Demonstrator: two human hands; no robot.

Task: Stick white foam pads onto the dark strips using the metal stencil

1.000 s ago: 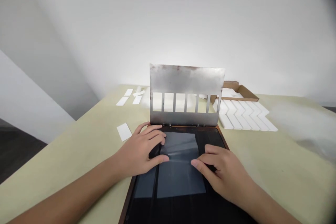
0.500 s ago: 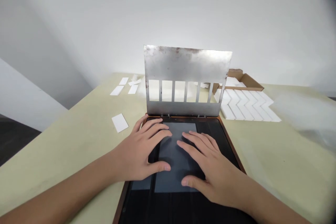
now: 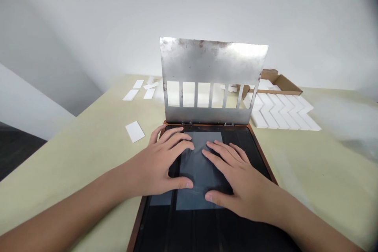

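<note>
Both hands rest palm-down over a black tray-like board [image 3: 180, 230] with a brown rim. A translucent bluish film sheet [image 3: 197, 173] lies flat on it between them. My left hand [image 3: 161, 161] spreads its fingers over the sheet's left edge and the board's left side; its thumb touches the sheet. Fingers apart, my right hand [image 3: 236, 177] covers the sheet's right part. Neither hand holds anything. A second film piece [image 3: 161, 199] shows partly under my left wrist. Hinged to the board's far edge, a metal plate [image 3: 206, 63] with a row of rectangular cutouts stands upright.
White cards [image 3: 135, 131] lie on the pale yellow table [image 3: 97, 141] at the left, several farther back. Right of the plate, white stepped stacks [image 3: 283, 112] stand before an open cardboard box [image 3: 286, 84] with white pieces. A wall rises behind.
The view has tilted down slightly, so the plate and box sit higher in the picture. Both hands stay spread on the film sheet with hardly any shift.
</note>
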